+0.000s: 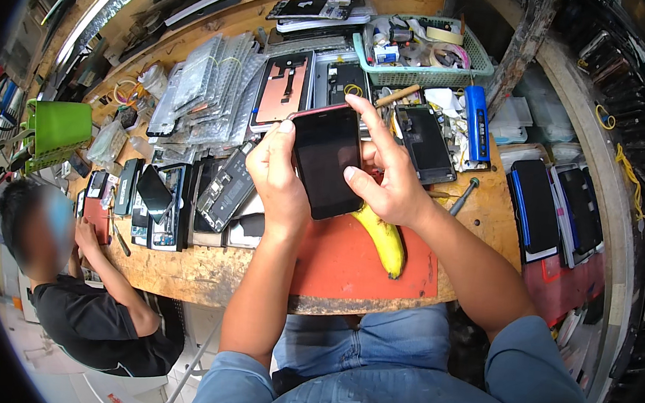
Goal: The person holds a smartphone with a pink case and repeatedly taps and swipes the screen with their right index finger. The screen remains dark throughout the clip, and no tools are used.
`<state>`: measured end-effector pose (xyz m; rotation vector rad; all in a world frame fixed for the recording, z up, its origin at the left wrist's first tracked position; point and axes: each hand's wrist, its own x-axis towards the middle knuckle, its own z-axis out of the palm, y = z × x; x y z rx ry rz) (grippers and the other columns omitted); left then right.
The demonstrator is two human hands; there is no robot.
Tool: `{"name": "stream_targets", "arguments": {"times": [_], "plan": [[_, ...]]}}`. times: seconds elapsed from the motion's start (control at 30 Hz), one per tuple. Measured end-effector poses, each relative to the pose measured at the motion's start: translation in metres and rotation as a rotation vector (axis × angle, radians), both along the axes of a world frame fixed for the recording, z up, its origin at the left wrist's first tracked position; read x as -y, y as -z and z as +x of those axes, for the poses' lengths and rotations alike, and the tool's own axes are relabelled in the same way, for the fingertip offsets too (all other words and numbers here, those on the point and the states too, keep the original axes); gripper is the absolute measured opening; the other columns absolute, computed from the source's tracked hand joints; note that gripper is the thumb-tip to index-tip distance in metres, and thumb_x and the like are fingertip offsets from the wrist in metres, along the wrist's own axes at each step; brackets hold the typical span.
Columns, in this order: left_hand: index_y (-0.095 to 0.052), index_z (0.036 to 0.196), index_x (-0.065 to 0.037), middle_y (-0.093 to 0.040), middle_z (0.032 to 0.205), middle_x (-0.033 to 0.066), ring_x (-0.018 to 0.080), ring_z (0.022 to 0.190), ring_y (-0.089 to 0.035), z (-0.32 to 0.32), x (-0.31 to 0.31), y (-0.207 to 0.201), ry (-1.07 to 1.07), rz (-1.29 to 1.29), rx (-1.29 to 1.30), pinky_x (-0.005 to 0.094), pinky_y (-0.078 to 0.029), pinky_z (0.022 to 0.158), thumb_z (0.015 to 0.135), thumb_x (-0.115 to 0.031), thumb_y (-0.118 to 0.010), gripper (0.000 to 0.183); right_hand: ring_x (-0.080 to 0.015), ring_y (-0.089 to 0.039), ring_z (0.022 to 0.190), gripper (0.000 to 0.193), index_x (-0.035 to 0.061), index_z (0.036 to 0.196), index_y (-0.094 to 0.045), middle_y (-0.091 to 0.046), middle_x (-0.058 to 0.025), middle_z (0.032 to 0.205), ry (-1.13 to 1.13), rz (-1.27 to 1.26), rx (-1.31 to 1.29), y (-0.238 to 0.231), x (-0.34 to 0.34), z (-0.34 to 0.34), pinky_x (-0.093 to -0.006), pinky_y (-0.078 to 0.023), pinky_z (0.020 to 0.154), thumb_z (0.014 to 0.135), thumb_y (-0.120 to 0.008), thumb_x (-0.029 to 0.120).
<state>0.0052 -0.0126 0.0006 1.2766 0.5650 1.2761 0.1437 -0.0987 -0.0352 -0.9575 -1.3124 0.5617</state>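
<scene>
Above the front of the workbench I hold up a smartphone (324,163) with a dark screen and a reddish edge. My left hand (277,176) grips its left side, the thumb along the upper edge. On the other side my right hand (388,165) holds it too, index finger over the top right corner and thumb at the right edge of the screen. Under the phone a yellow banana (382,241) lies on a red-orange mat (332,264); its upper end is hidden behind the phone and my right hand.
Opened phones and parts (225,187) lie left of the mat. Bubble-wrapped packs (208,88) and a green basket (418,78) of supplies stand behind. A blue tool (477,123) and a screwdriver (464,196) lie right. A person (102,313) sits at the left end.
</scene>
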Motion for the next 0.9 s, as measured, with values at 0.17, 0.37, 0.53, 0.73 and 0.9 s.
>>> {"name": "stream_targets", "arguments": {"times": [0.17,0.37,0.53,0.73,0.9], "plan": [[-0.067,0.087,0.001,-0.055,0.08,-0.0041,0.0038,0.073,-0.042,0.001,-0.002,0.002,0.007,-0.005,0.03,0.0239,-0.035,0.064,0.109,-0.018,-0.053,0.033,-0.0064,-0.054,0.065,0.094,0.011,0.17,-0.02,-0.063,-0.001,0.078,0.005,-0.029,0.009,-0.003,0.003,0.001,-0.0255,-0.046,0.061,0.085,-0.057,-0.006],[-0.067,0.087,0.002,-0.056,0.081,-0.0032,0.0041,0.075,-0.044,0.004,0.001,-0.001,-0.015,0.009,0.028,0.0237,-0.037,0.066,0.109,-0.017,-0.052,0.033,-0.007,-0.054,0.064,0.094,0.0109,0.17,-0.02,-0.062,-0.0008,0.077,0.004,-0.026,-0.014,-0.001,0.002,0.001,-0.0257,-0.047,0.062,0.085,-0.057,-0.006],[-0.07,0.092,0.001,-0.067,0.087,0.0023,0.0082,0.077,-0.059,-0.003,-0.006,0.005,0.041,-0.002,0.027,0.0249,-0.048,0.07,0.107,-0.02,-0.054,0.031,-0.0071,-0.053,0.064,0.093,0.011,0.17,-0.021,-0.059,-0.0002,0.075,0.01,-0.019,0.0,-0.003,0.002,0.0,-0.0258,-0.047,0.061,0.085,-0.057,-0.005],[-0.072,0.094,0.0,-0.072,0.09,0.0049,0.0105,0.077,-0.066,-0.002,-0.007,0.007,0.039,0.004,0.042,0.0257,-0.053,0.072,0.106,-0.022,-0.056,0.03,-0.0069,-0.052,0.063,0.094,0.0114,0.17,-0.021,-0.057,0.0001,0.074,0.022,-0.031,0.011,-0.002,0.003,0.001,-0.026,-0.046,0.06,0.085,-0.057,-0.005],[-0.072,0.097,0.001,-0.073,0.091,0.0064,0.0117,0.078,-0.067,-0.003,-0.007,0.007,0.028,0.017,0.016,0.0263,-0.054,0.074,0.106,-0.023,-0.056,0.031,-0.0071,-0.053,0.063,0.093,0.0101,0.169,-0.022,-0.06,-0.0013,0.074,0.014,-0.007,-0.018,-0.004,0.001,0.0,-0.0263,-0.046,0.059,0.085,-0.058,-0.005]]}}
